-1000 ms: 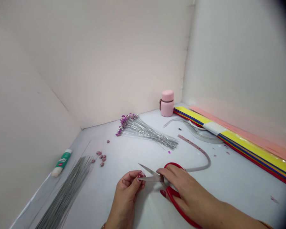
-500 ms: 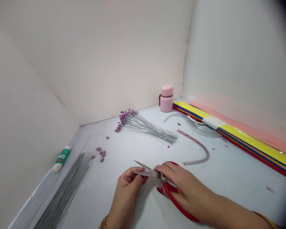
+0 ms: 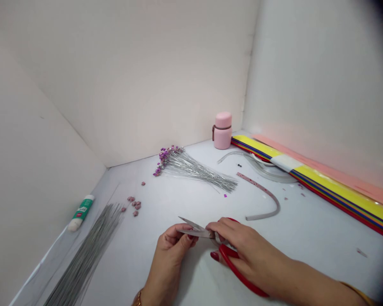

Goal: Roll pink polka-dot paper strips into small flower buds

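Red-handled scissors (image 3: 196, 232) are held in my right hand (image 3: 242, 242), with the fingers in and around the handles. Their blades point left and stand slightly apart over the fingertips of my left hand (image 3: 174, 250). Those fingers are pinched together; what lies between them is too small and too covered by the blades to make out. Beyond and to the left lie several small pinkish stars (image 3: 137, 205). A bundle of bare grey wires (image 3: 83, 255) lies left of my left hand. Farther back rests a bunch of silver wires (image 3: 201, 171) with purple and pink tips (image 3: 162, 159).
A green and white glue stick (image 3: 81, 212) lies at the left edge. A pink flask (image 3: 223, 131) stands by the back wall. To the right are a stack of coloured paper strips (image 3: 325, 182), a curved speckled strip (image 3: 268, 192), pale curled strips (image 3: 264, 170) and small scraps.
The scissor blades have closed very slightly over my left fingertips. Both hands stay almost in place, and the things on the table have not moved.
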Available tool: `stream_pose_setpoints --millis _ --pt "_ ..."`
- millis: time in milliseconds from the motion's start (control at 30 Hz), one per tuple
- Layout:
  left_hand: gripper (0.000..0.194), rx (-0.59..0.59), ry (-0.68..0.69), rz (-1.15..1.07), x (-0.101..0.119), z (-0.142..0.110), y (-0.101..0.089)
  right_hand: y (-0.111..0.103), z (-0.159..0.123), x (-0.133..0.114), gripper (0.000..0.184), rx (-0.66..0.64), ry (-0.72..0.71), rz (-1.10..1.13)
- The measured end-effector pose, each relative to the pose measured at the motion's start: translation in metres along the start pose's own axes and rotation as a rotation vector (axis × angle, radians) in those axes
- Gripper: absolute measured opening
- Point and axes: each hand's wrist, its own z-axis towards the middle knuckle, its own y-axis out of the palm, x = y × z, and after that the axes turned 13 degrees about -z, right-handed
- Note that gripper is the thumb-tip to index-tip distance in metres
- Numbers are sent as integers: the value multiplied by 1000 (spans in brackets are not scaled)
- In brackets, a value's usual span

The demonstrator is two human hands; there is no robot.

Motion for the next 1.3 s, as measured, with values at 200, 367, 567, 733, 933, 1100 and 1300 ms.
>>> stream_pose_setpoints --millis 200,367,567,733,933,1100,1300 --pt "11 13 -3 9 0 1 -1 2 -1 2 18 -8 0 11" --pt "10 4 -9 13 0 0 1 1 -1 2 16 -10 -6 11" --pt "6 -28 4 34 1 -1 2 -3 -1 1 13 -17 -12 17" --pt "6 -56 3 45 1 -1 2 -1 -1 2 12 -21 -14 29" --pt "7 -50 -5 69 -1 0 -1 0 -1 3 12 -17 -17 42" --pt "8 -48 -9 70 -2 -1 -2 -3 -1 5 11 -31 -34 61" --pt "10 -29 -44 72 0 0 2 -1 -2 4 14 5 -53 23"
